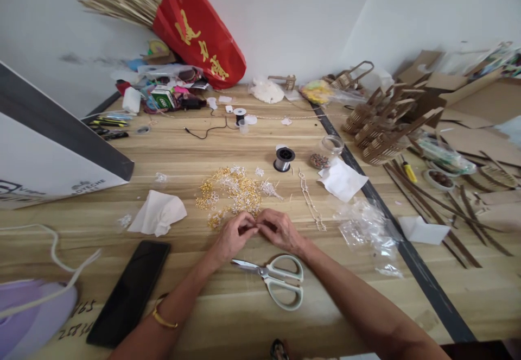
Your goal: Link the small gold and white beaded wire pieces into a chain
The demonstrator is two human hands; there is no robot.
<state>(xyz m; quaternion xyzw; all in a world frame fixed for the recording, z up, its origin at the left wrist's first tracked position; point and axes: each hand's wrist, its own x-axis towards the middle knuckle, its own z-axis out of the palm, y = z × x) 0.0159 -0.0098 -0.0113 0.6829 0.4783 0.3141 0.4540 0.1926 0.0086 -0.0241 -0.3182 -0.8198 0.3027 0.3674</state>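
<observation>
My left hand (234, 235) and my right hand (279, 229) meet fingertip to fingertip on the wooden table (228, 316), both pinched closed on something too small to make out. Just beyond them lies a heap of small gold and silver beads and rings (230, 191). A finished beaded chain (311, 202) lies to the right of the heap. White-handled scissors (279, 278) rest on the table between my forearms, blades pointing left. A gold bangle (163, 316) sits on my left wrist.
A black phone (130, 292) lies front left, a crumpled tissue (158, 213) beside it. A wire spool (284, 159), a small jar (331, 145), white paper (342, 181) and plastic bags (366, 224) lie right. Wooden baskets (382, 126) and cardboard stand far right. A red bag (199, 34) leans at the back.
</observation>
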